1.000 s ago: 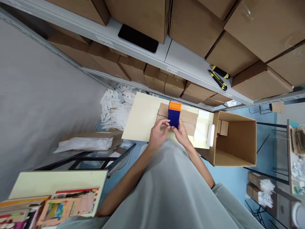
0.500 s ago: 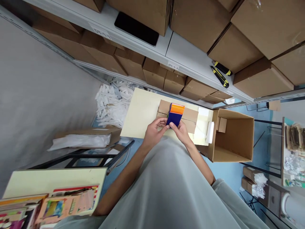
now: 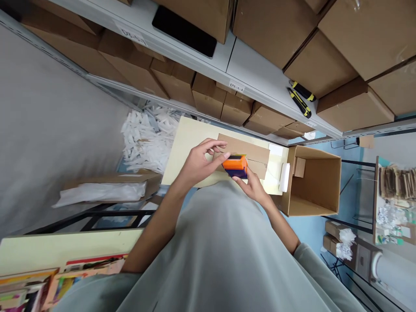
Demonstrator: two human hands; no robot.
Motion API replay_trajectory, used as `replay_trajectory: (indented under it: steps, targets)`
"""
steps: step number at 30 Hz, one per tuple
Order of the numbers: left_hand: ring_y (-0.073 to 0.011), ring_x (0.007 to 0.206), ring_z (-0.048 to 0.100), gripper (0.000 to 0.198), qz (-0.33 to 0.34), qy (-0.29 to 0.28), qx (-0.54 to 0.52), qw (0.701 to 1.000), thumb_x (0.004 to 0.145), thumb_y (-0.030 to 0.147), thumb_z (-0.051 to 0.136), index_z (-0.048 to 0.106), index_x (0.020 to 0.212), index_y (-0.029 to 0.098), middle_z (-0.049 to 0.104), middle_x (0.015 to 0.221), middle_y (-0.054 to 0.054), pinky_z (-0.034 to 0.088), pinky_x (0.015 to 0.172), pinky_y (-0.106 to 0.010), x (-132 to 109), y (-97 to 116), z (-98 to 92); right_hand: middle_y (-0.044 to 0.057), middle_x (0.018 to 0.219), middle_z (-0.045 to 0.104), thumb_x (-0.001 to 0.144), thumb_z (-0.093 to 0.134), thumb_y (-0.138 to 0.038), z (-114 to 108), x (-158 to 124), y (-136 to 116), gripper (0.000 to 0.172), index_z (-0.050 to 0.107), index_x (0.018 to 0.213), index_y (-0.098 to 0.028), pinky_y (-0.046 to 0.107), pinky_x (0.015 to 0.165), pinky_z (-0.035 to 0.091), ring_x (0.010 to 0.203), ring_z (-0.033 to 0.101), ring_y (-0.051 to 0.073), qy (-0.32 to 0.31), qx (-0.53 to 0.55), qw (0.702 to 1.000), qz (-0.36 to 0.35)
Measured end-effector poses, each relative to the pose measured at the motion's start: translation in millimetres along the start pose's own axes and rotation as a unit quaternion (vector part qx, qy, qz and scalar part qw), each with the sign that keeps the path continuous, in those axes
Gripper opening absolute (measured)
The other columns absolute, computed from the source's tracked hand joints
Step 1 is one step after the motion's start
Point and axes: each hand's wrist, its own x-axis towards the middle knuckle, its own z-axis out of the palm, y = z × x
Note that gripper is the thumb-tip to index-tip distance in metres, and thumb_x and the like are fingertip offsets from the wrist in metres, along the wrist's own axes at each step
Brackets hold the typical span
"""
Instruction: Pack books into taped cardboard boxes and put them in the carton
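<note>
A small orange and dark-blue box (image 3: 235, 164) is held over the cream tabletop (image 3: 178, 143), its orange side facing up toward me. My right hand (image 3: 252, 186) grips it from the right and below, the thumb at its lower edge. My left hand (image 3: 199, 162) is to its left, fingers stretched out and apart from the box; the thumb tip is at the box's upper left corner, and I cannot tell if it touches. Beneath the hands a flat brown cardboard box (image 3: 256, 152) lies on the table, partly hidden by them.
A large open carton (image 3: 315, 207) stands at the table's right end, with a small box inside. The shelf (image 3: 256, 60) above bears cartons, a black phone (image 3: 183, 30) and two utility knives (image 3: 300, 102). White paper scraps (image 3: 143, 143) are heaped behind left; booklets (image 3: 29, 290) lie lower left.
The small box has turned, so its orange side now faces me more and its blue face less. My left hand has let go and moved left and up, fingers extended. My right hand keeps hold.
</note>
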Motion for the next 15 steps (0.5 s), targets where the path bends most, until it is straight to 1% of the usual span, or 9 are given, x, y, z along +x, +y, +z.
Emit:
replay_trajectory:
  steps: [2, 5, 7, 9, 10, 12, 15]
  targets:
    - [-0.0233, 0.094, 0.071, 0.032, -0.015, -0.029, -0.007, 0.999, 0.089, 0.05, 0.085, 0.086, 0.11, 0.025, 0.077, 0.109, -0.008, 0.06, 0.092, -0.039, 2.8, 1.0, -2.7, 0.015, 0.138, 0.079, 0.105, 0.068, -0.07, -4.4, -4.0, -2.0, 0.062, 0.067, 0.147, -0.025, 0.049, 0.118, 0.058, 0.134, 0.074, 0.034, -0.007, -0.014, 1.0, 0.004]
    - [-0.0228, 0.088, 0.069, 0.027, -0.039, -0.064, -0.02, 0.997, 0.086, 0.048, 0.088, 0.087, 0.099, 0.024, 0.076, 0.1, -0.007, 0.06, 0.09, -0.038, 4.8, -0.3, -5.2, 0.014, 0.137, 0.079, 0.104, 0.071, -0.067, -9.1, -9.6, -3.9, 0.056, 0.069, 0.143, -0.027, 0.053, 0.118, 0.058, 0.13, 0.074, 0.036, -0.012, -0.033, 0.999, 0.005]
    - [-0.0226, 0.086, 0.068, 0.026, -0.047, -0.097, -0.021, 0.994, 0.086, 0.05, 0.087, 0.086, 0.093, 0.025, 0.075, 0.094, -0.007, 0.06, 0.087, -0.037, 5.6, -2.5, -6.3, 0.013, 0.13, 0.08, 0.102, 0.074, -0.066, -11.4, -13.0, -4.1, 0.051, 0.072, 0.135, -0.027, 0.054, 0.114, 0.059, 0.122, 0.075, 0.036, -0.017, -0.049, 0.999, 0.008]
    - [-0.0225, 0.084, 0.067, 0.027, -0.046, -0.123, -0.017, 0.991, 0.086, 0.053, 0.085, 0.085, 0.088, 0.025, 0.075, 0.091, -0.006, 0.06, 0.084, -0.036, 5.9, -5.6, -6.4, 0.012, 0.118, 0.081, 0.099, 0.077, -0.067, -13.1, -15.4, -3.8, 0.049, 0.074, 0.126, -0.026, 0.053, 0.108, 0.061, 0.113, 0.076, 0.036, -0.022, -0.062, 0.998, 0.02]
    - [-0.0224, 0.083, 0.067, 0.029, -0.045, -0.128, -0.016, 0.991, 0.087, 0.054, 0.084, 0.085, 0.087, 0.025, 0.076, 0.09, -0.006, 0.061, 0.084, -0.035, 5.9, -7.5, -6.0, 0.011, 0.113, 0.081, 0.098, 0.077, -0.068, -13.6, -15.9, -3.9, 0.049, 0.074, 0.123, -0.026, 0.052, 0.105, 0.062, 0.109, 0.076, 0.035, -0.027, -0.065, 0.997, 0.03]
    - [-0.0222, 0.082, 0.067, 0.032, -0.051, -0.125, -0.017, 0.991, 0.088, 0.057, 0.082, 0.084, 0.088, 0.025, 0.077, 0.089, -0.006, 0.061, 0.081, -0.035, 5.6, -12.4, -4.1, 0.01, 0.111, 0.082, 0.097, 0.077, -0.07, -13.7, -15.6, -4.7, 0.052, 0.074, 0.123, -0.025, 0.048, 0.1, 0.063, 0.103, 0.077, 0.033, -0.036, -0.061, 0.996, 0.056]
    - [-0.0217, 0.079, 0.068, 0.038, -0.086, -0.11, -0.029, 0.99, 0.088, 0.061, 0.081, 0.084, 0.092, 0.023, 0.078, 0.088, -0.006, 0.06, 0.075, -0.033, 5.1, -23.4, -1.0, 0.007, 0.105, 0.083, 0.097, 0.072, -0.076, -12.2, -12.3, -8.3, 0.056, 0.075, 0.116, -0.023, 0.043, 0.092, 0.062, 0.097, 0.077, 0.031, -0.037, -0.05, 0.992, 0.106]
